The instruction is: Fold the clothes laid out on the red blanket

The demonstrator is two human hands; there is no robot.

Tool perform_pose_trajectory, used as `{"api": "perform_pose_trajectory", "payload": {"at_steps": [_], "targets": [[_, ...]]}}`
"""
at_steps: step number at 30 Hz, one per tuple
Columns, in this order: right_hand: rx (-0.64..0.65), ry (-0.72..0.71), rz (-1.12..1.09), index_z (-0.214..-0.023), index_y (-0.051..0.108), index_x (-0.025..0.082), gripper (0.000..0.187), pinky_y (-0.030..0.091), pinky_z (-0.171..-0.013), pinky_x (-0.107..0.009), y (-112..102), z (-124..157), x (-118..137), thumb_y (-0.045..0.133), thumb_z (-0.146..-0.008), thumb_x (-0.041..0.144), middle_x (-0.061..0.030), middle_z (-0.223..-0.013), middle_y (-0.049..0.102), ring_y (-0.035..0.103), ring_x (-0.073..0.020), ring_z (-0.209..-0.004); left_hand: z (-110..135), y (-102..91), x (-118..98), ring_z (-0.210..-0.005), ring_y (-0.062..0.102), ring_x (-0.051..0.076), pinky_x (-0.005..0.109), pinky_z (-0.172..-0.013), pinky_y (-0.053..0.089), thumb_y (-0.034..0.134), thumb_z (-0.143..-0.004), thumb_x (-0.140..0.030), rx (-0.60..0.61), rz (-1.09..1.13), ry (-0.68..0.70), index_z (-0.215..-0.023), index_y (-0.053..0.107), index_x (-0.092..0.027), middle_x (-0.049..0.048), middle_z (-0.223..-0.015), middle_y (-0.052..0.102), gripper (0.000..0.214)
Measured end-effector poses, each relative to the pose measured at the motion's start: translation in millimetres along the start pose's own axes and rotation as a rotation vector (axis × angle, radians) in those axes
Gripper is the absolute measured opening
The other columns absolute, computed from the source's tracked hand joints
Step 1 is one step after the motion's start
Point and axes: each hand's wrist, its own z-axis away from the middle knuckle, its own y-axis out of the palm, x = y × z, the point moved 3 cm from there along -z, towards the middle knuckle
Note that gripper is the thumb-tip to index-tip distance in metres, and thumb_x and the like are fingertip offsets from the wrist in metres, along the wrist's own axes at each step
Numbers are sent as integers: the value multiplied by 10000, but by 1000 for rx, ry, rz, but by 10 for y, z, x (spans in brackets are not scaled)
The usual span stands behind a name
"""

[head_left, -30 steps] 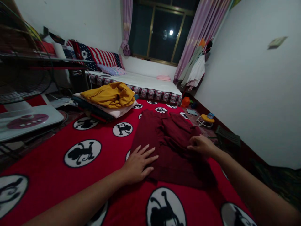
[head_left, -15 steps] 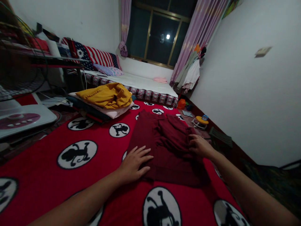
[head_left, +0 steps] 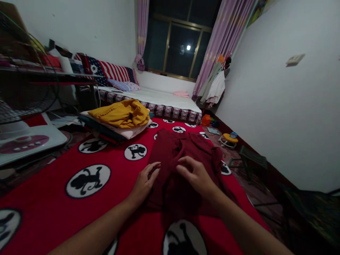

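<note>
A dark red garment (head_left: 195, 150) lies spread on a red blanket (head_left: 58, 216) printed with black figures in white ovals. Whether it is a top or trousers I cannot tell; loose folds run across its middle and right. At its left edge is my left hand (head_left: 143, 183), fingers curved, with a gap between thumb and forefinger. My right hand (head_left: 198, 176) hovers over or rests lightly on the garment's middle, its thumb and bent fingers apart. No cloth shows gripped in either hand. Some fingertips are hidden.
A pile of folded clothes (head_left: 120, 115), mustard yellow on top, stands at the blanket's far left. Left of it is a fan's white base (head_left: 32, 138). A bed (head_left: 159, 95) lies beyond, and a dark folding stool (head_left: 252, 157) and small yellow stool (head_left: 230, 138) stand right.
My right hand has left the garment's right edge and come to its middle. My left hand, flat before, has slid left and curled. The folds on the right lie more spread out.
</note>
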Motion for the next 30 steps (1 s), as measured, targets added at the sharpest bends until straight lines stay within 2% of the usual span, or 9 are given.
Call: {"api": "perform_pose_trajectory", "payload": {"at_steps": [3,5,9,14,19,22,25,28,30], "targets": [[331,-35,96,-1123,637,236,394,410,-623,-227,433,157,30,674,-784,434,-6,-863,693,610,-149,-727,-83,-60,97,-1074,627,240,395,-861,561,510,-868,-421,-29,140,-93,-1189,567,-158,117,-1211,628,419],[424,-47,149,-1158,630,263,477,396,-623,-231,581,235,-12,732,-727,441,-4,-895,701,621,-159,-743,-189,-82,133,-1047,635,252,371,-738,597,536,-834,-412,-22,161,-129,-1182,561,-156,118,-1182,636,434],[380,-49,180,-1150,627,301,435,387,-669,-247,679,313,-108,704,-753,464,6,-969,700,627,-165,-800,-613,-22,104,-988,649,232,299,-626,589,520,-816,-318,-4,-1,-97,-1183,572,-162,105,-1130,664,403],[294,-70,133,-1097,633,292,321,389,-701,-261,751,407,-174,614,-828,467,2,-977,683,623,-164,-831,-1423,287,-19,-1009,642,177,286,-897,496,493,-824,-162,8,-344,-10,-1140,627,-149,90,-1110,694,343],[208,-138,90,-1022,629,267,241,389,-665,-256,852,476,-267,582,-833,409,3,-881,654,613,-155,-771,-2073,645,-19,-1015,644,292,348,-884,459,621,-790,-427,42,-460,-151,-738,699,-154,149,-945,729,289],[191,-215,116,-1019,619,266,263,383,-632,-261,924,489,-314,568,-817,427,2,-860,644,607,-157,-732,-2295,794,40,-1059,613,358,380,-871,442,747,-605,-576,37,-483,-252,-597,636,-158,180,-888,723,432],[177,-243,139,-1022,618,270,294,370,-605,-263,954,487,-343,567,-808,464,5,-839,640,601,-157,-700,-2416,883,129,-1040,612,364,357,-837,435,872,-421,-435,34,-423,-303,-505,578,-171,146,-793,716,405],[151,-247,91,-996,631,255,308,365,-600,-259,906,478,-322,550,-825,498,1,-817,638,592,-147,-682,-2457,891,230,-872,653,299,295,-718,440,868,-415,-291,31,-278,-317,-434,530,-179,70,-609,659,356],[140,-234,-3,-952,641,232,293,372,-608,-248,847,475,-285,528,-855,485,-3,-799,637,587,-133,-680,-2453,834,282,-717,643,228,255,-617,423,828,-493,-329,11,-142,-316,-441,525,-185,24,-519,601,339]]}}
